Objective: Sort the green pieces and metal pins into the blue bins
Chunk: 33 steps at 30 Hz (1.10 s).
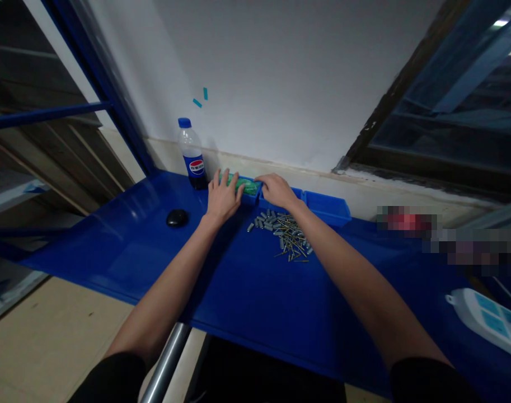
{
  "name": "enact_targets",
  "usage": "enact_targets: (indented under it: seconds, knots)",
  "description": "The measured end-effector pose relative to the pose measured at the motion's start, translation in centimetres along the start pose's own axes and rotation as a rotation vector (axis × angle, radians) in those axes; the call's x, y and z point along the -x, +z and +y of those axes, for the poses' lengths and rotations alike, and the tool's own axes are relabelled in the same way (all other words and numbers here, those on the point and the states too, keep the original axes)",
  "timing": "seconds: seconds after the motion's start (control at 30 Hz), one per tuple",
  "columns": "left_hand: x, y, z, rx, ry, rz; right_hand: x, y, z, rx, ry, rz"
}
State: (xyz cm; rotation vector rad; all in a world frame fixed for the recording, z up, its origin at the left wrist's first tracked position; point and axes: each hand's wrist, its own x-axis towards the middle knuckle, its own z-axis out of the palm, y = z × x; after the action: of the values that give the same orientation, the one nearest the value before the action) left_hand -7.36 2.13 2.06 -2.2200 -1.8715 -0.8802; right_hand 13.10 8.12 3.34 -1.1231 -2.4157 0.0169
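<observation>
My left hand (224,197) lies with fingers spread over the left end of a blue bin (252,199) at the wall. Inside that bin are green pieces (245,186), partly covered by my fingers and too blurred to name. At the bin's right end, my right hand (278,191) has its fingers bent together on the rim; the fingertips are partly hidden. Below my right wrist lies a loose pile of short grey cylinders (268,220) and long thin brass-coloured screws or pins (295,238).
Two more blue bins, a middle one (298,193) and a right one (327,207), continue the row. A cola bottle (193,157) stands left, near a black rounded object (177,218). A white and light-blue case (492,319) lies at the right of the blue table (247,302).
</observation>
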Motion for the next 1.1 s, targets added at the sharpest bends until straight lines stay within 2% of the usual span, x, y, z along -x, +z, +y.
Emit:
enact_targets:
  seconds: [0.17,0.3,0.47,0.6,0.73,0.83,1.03,1.1]
  knots:
    - [-0.8,1.4,-0.2,-0.065,-0.058,-0.074,1.2,-0.4,-0.7,-0.043,-0.007,0.029]
    - [-1.0,1.2,-0.1,-0.055,-0.067,-0.083,1.8,-0.6,-1.1,-0.105,-0.015,0.059]
    - [-2.7,1.4,-0.4,-0.080,-0.140,-0.114,3.0,-1.4,-1.6,-0.141,-0.002,0.061]
    - [-3.7,1.9,-0.8,-0.071,-0.110,-0.150,4.3,-2.3,-1.7,-0.165,0.007,0.086]
    - [-3.4,1.6,-1.0,-0.053,-0.106,-0.144,5.6,-3.0,-1.7,-0.193,0.041,0.092]
    - [-3.2,1.4,-0.9,-0.054,-0.088,-0.125,6.7,-3.1,-1.6,-0.231,0.061,0.115]
    - [-3.3,1.9,-1.0,-0.038,-0.061,-0.193,8.6,-2.8,-1.2,-0.284,0.124,0.156]
    - [-3.1,1.8,-0.9,-0.023,-0.046,-0.145,9.2,-2.9,-1.1,-0.300,0.142,0.163]
